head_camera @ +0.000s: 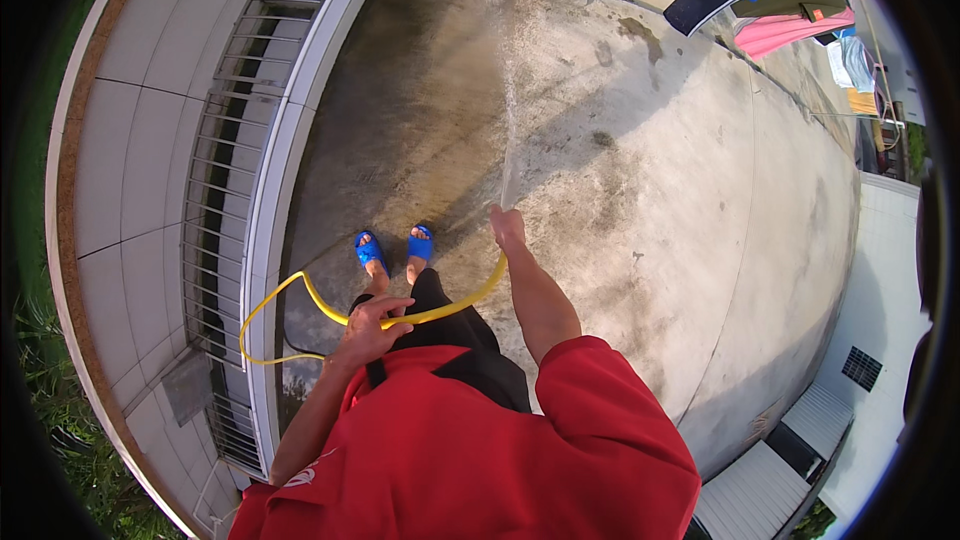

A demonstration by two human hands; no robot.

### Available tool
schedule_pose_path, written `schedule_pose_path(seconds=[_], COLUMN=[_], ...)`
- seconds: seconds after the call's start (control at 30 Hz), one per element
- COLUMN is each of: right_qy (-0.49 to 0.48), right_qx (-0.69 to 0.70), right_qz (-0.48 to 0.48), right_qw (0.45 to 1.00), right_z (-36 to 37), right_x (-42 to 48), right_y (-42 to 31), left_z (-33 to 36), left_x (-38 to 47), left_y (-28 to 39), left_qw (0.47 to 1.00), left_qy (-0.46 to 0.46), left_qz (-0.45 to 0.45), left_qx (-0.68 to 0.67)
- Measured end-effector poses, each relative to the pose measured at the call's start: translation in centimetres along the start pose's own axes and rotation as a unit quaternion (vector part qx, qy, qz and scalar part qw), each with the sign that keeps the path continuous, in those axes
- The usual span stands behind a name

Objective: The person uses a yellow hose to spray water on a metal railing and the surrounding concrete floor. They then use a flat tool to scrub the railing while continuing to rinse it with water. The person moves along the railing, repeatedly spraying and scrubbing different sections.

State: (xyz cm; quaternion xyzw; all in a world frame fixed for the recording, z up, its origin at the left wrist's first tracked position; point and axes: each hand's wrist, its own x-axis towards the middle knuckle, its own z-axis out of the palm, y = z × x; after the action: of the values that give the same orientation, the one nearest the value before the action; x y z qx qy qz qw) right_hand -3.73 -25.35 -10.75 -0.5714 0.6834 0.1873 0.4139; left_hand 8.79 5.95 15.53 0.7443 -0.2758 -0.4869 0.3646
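A yellow hose runs across in front of my body, from my left hand up to my right. Its end is in my right hand, whose fingers are closed around it. A stream of water leaves that hand and reaches the concrete floor farther ahead. My left hand is around the hose near my waist, with the thumb and fingers on either side. Beyond this hand the hose loops left over the low white ledge. Part of the floor is wet and dark.
Blue slides are on my feet. At left a white ledge borders a channel under a metal grate, beside a tiled wall. Clothes hang at the upper right. Ridged metal panels lie at the lower right.
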Motion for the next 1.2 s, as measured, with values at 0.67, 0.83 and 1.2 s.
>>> schedule_pose_path(seconds=[0.67,0.83,1.2], right_qy=[-0.105,-0.059,-0.111], right_qx=[-0.033,-0.077,-0.078], right_qz=[-0.119,-0.168,-0.192], right_qw=[0.987,0.981,0.972], right_z=[7.6,6.6,11.1], right_x=[-2.0,-2.2,-2.8], right_y=[-1.9,-4.6,-4.4], left_z=[-1.5,-1.7,-3.4], left_x=[-2.4,-2.6,-4.4], left_y=[-1.3,-1.7,-3.0], left_qw=[0.999,0.999,0.997], left_qy=[0.000,0.032,0.068], left_qz=[-0.038,-0.027,-0.019], left_qx=[-0.028,-0.011,-0.025])
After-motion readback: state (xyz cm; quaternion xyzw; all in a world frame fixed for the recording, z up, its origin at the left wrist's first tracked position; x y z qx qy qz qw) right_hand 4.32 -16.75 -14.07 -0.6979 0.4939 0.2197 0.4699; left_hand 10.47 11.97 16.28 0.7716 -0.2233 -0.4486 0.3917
